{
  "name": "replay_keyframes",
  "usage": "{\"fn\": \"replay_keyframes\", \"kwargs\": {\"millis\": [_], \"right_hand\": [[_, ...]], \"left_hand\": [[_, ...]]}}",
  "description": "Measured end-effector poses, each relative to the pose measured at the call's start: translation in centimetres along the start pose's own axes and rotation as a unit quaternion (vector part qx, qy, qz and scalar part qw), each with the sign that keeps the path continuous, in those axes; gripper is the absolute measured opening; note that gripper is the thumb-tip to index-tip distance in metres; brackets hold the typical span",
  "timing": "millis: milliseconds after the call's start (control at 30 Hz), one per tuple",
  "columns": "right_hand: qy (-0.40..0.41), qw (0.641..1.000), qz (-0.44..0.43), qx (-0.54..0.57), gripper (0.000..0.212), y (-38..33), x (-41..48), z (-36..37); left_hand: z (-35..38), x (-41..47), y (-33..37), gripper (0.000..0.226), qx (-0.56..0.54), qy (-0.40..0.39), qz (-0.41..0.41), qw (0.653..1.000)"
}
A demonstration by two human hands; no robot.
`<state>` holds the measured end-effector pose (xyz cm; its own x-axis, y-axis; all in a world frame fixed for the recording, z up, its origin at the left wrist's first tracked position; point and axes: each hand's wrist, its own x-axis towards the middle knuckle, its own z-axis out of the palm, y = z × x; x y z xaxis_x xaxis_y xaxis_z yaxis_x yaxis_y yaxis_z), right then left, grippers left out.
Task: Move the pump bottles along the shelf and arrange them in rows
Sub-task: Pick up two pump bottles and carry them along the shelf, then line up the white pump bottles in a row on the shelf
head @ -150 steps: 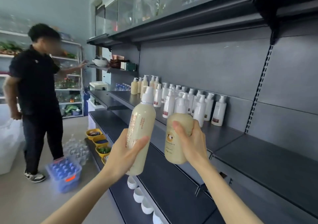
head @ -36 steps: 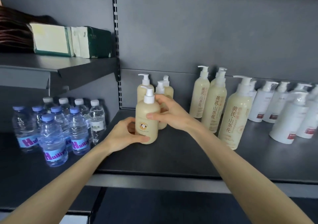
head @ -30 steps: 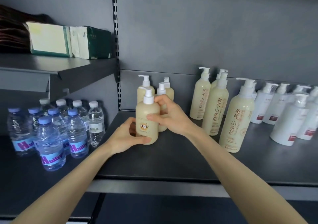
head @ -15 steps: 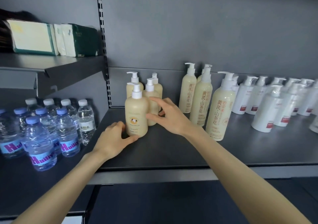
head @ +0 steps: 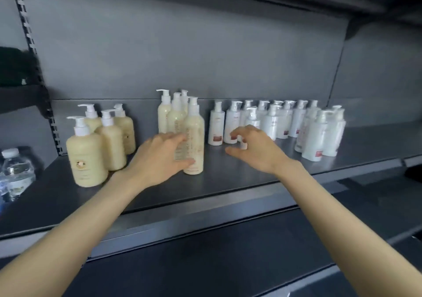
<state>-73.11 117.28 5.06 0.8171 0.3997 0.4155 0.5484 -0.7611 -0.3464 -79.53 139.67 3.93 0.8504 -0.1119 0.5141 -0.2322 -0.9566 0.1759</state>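
Blurrily, the left hand [head: 159, 157] spreads against the front tall cream bottle [head: 194, 141] on the shelf [head: 228, 182]; whether it grips is unclear. The right hand [head: 255, 148] hovers loosely curled, empty, hiding part of the white bottles [head: 274, 123].

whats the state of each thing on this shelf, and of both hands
short cream bottles, four, upright, clustered at left
tall cream bottles, four, upright, clustered mid-shelf
white bottles, upright, rough rows at right
water bottle, upright, capped
left hand, open, fingers spread beside the tall cream bottles
right hand, open, holding nothing
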Motion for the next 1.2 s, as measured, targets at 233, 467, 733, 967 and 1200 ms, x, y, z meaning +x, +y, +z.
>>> {"fn": "replay_keyframes", "kwargs": {"millis": [233, 467, 733, 967, 1200], "right_hand": [[0.02, 0.991, 0.1, -0.081, 0.052, 12.4, -9.6, -10.5], [0.038, 0.974, 0.185, -0.126, 0.053, 23.3, -18.2, -18.0], [0.079, 0.952, 0.255, -0.151, 0.053, 34.5, -21.2, -24.2], [0.103, 0.928, 0.302, -0.189, 0.054, 45.9, -20.0, -29.0], [0.105, 0.903, 0.358, -0.211, 0.055, 58.1, -17.9, -33.7]], "left_hand": [[4.3, 3.6, 16.6, 0.067, -0.035, -0.018, 0.082, 0.996], [9.9, 6.6, 30.3, 0.069, -0.068, -0.049, 0.168, 0.982], [14.6, 14.3, 42.0, 0.067, -0.096, -0.049, 0.236, 0.966], [22.4, 23.3, 51.2, 0.067, -0.123, -0.033, 0.296, 0.947], [30.4, 33.4, 61.2, 0.067, -0.159, -0.051, 0.345, 0.924]]}}
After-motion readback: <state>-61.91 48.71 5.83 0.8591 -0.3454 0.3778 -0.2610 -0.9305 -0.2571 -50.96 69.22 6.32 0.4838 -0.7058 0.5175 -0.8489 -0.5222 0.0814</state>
